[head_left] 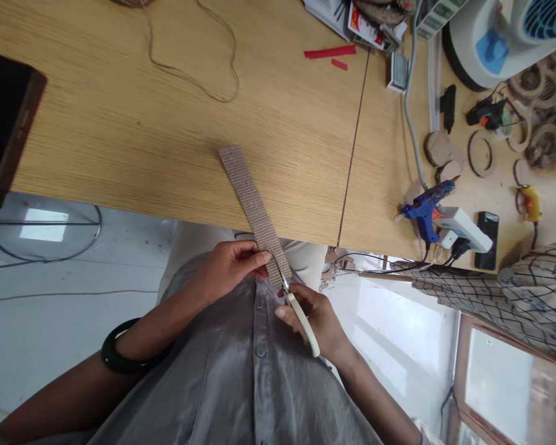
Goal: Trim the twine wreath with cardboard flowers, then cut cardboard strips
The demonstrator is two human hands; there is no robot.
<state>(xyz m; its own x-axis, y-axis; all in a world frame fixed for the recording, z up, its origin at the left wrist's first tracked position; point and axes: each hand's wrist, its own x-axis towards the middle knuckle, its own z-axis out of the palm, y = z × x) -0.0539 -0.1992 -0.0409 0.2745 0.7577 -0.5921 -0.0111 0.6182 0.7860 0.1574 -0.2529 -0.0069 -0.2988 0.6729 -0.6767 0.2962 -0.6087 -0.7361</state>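
Note:
My left hand [236, 267] pinches a strip of corrugated cardboard [254, 201] by its edge, close to the strip's near end. The strip slants away from my lap, and its far end reaches over the wooden table. In my right hand [319, 318] is a pair of scissors [302, 318] with cream handles. Their metal blades lie at the near part of the strip, pointing up toward my left fingertips. Whether the blades have cut into the cardboard cannot be made out.
On the table [287, 136] lie a loose string [192, 80] and red paper scraps [330, 52]. A blue glue gun [424, 210], a power strip [463, 228], cardboard rings [480, 153] and a fan [495, 43] crowd the right. A dark flat object [4, 123] sits left. Someone's checked sleeve [537, 290] shows at right.

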